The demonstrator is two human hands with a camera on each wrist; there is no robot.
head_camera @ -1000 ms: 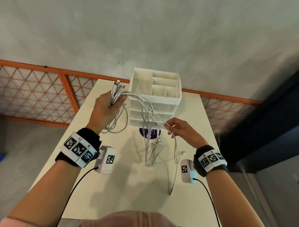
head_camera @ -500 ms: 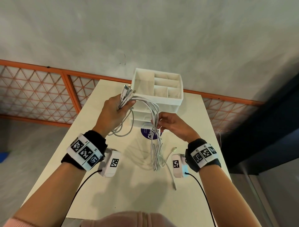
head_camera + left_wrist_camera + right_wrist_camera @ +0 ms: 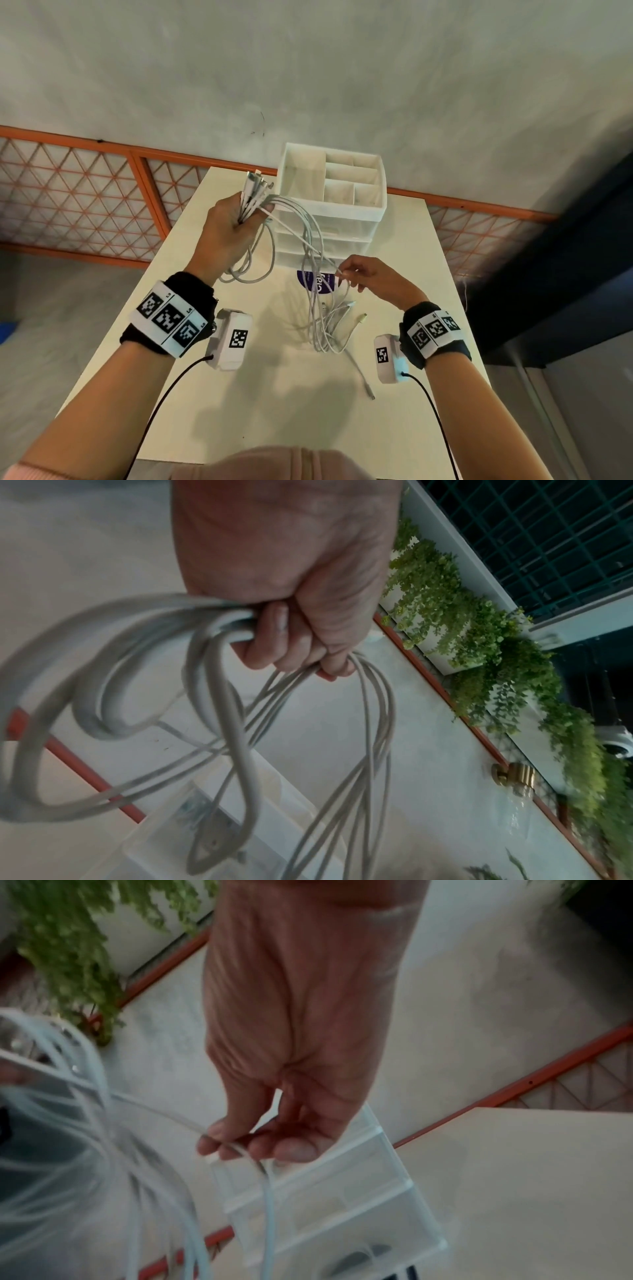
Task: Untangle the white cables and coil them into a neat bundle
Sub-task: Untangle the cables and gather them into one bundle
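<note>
- The left hand is raised above the far left part of the table, with all fingers curled into a fist around the white cables.
- From the top of this fist a group of connector ends sticks up and fans out a little.
- In the left wrist view the fingers of the left hand are closed tight on the white cables; thick loops hang under the hand, and thinner strands leave from the fingertips side.
- The right hand is lower and to the right, apart from the left hand. Its thumb and first fingers pinch one thin strand; the other fingers are loosely bent.
- In the right wrist view the fingertips of the right hand press this strand between them, and the strand goes down from the pinch.
- Between both hands the cables arch in front of the white drawer organizer, then hang down in long loops.
- The lowest loops and some loose connector ends lie on the table, near a purple round sticker.
- One more cable end lies on the table, nearer to the person.
- The picture is blurred, so I cannot tell how many cables each hand has.
</note>
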